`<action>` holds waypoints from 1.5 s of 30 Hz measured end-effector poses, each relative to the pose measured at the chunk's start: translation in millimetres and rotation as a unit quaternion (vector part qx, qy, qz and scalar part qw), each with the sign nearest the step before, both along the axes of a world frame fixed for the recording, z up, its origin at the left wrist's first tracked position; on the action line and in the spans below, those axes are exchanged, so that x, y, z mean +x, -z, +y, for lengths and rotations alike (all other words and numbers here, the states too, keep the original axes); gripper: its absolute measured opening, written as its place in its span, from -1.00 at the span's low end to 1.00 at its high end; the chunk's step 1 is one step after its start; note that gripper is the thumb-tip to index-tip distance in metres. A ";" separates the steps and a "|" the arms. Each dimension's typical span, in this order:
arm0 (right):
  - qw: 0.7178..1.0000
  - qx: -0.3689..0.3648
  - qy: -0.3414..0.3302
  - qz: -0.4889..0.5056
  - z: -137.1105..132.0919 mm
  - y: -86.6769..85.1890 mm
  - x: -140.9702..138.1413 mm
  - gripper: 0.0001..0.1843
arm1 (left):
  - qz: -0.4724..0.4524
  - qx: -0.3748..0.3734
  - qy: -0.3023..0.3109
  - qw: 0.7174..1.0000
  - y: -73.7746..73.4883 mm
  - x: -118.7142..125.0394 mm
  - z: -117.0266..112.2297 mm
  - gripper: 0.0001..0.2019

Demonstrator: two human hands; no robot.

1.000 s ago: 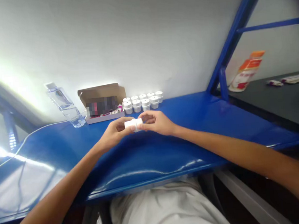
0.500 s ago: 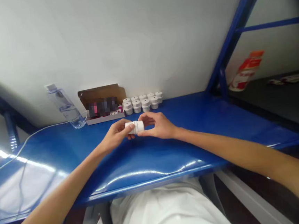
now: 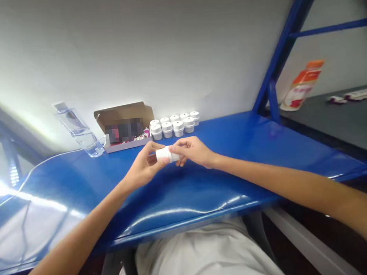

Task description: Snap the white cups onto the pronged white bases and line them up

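Note:
A small white plastic cylinder (image 3: 163,155) with a raised ring round its middle lies sideways between my hands, just above the blue table. My left hand (image 3: 145,165) grips its left end, thumb along the near side. On the right end, the thumb and fingers of my right hand (image 3: 196,152) are closed, covering part of it. Just beyond my hands stand several white, wide-topped pieces (image 3: 178,128) of similar look in close rows, some with a small dark mark on top.
An open cardboard box (image 3: 128,148) with mixed contents, partly blurred out, stands left of the rows. Farther left is a clear water bottle (image 3: 85,137) beside a white cable (image 3: 53,156). An orange-capped bottle (image 3: 301,88) stands on the dark surface beyond the blue frame (image 3: 273,99).
My right thumb and fingers have turned over the cylinder's right end and closed round it. My left hand's fingers have shifted on the left end, and the cylinder has moved slightly right.

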State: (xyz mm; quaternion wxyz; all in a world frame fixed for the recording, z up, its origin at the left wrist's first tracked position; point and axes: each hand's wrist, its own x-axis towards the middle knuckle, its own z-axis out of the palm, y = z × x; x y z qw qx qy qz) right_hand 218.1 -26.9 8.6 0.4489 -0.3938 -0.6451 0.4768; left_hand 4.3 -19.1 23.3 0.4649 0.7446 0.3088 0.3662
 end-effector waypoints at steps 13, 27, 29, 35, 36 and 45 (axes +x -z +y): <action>0.998 -0.065 -0.006 -0.016 11.7 -2.2 4.8 -0.45 | 0.221 0.359 -0.027 0.906 2.7 -2.7 -2.0 -0.64; 0.849 0.078 0.425 -0.304 112.9 33.8 137.7 -0.49 | 0.286 0.276 0.007 0.918 11.4 -17.6 29.4 -0.78; 0.853 0.099 0.424 -0.288 114.9 39.9 136.8 -0.48 | 0.284 0.274 0.008 0.919 11.1 -17.6 29.7 -0.78; 0.898 0.150 0.345 -0.229 117.3 51.8 123.4 -0.52 | 0.291 0.274 0.010 0.916 11.5 -18.1 30.8 -0.78; 0.900 0.148 0.344 -0.223 118.4 53.3 122.9 -0.54 | 0.292 0.275 0.011 0.916 11.5 -18.2 30.9 -0.77; 0.851 0.278 0.350 -0.277 108.0 42.3 120.2 -0.51 | 0.291 0.273 0.014 0.917 12.1 -17.3 29.3 -0.79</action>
